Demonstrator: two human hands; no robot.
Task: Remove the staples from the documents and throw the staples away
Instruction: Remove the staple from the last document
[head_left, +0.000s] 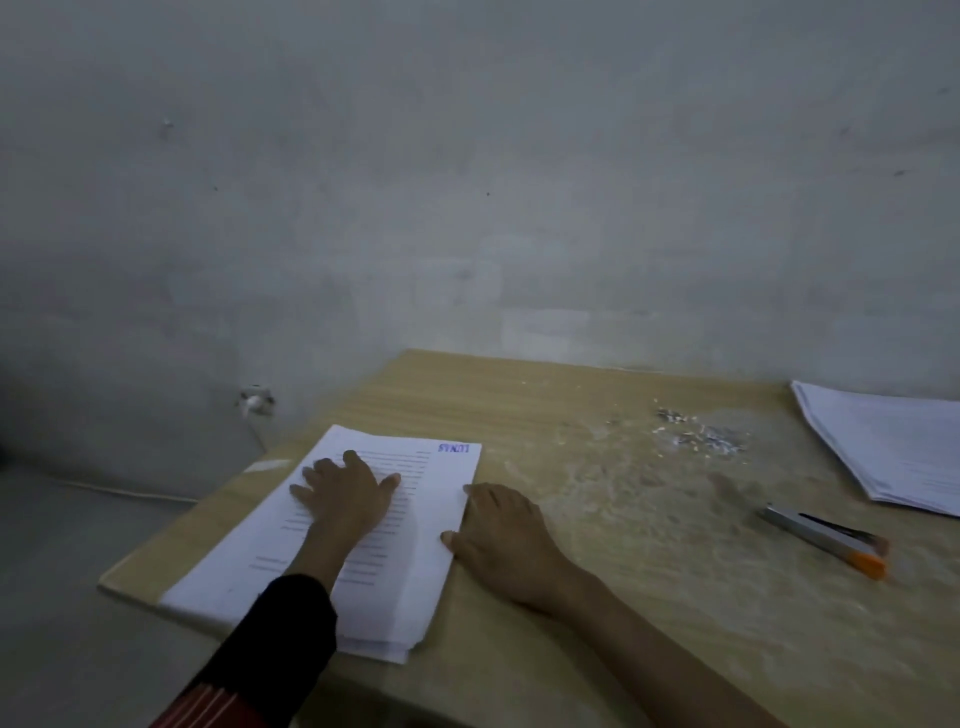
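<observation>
A grey wall (467, 156) fills the upper half of the frame. Below it, a pale wooden tabletop (649, 597) spreads across the lower right. A stack of documents (234, 561) lies at lower centre-left, its near corner past the tabletop's edge, with a blue stamp at its far right corner. A second stack (893, 447) lies at the right edge of the frame. The left hand (348, 491), in a dark sleeve (280, 629), presses flat on the top sheet with fingers spread. The right hand (504, 530) rests open on the tabletop, fingertips touching the stack's right edge. A silver tool (826, 540) with an orange tip lies at right. Loose staples (701, 439) are heaped right of centre.
</observation>
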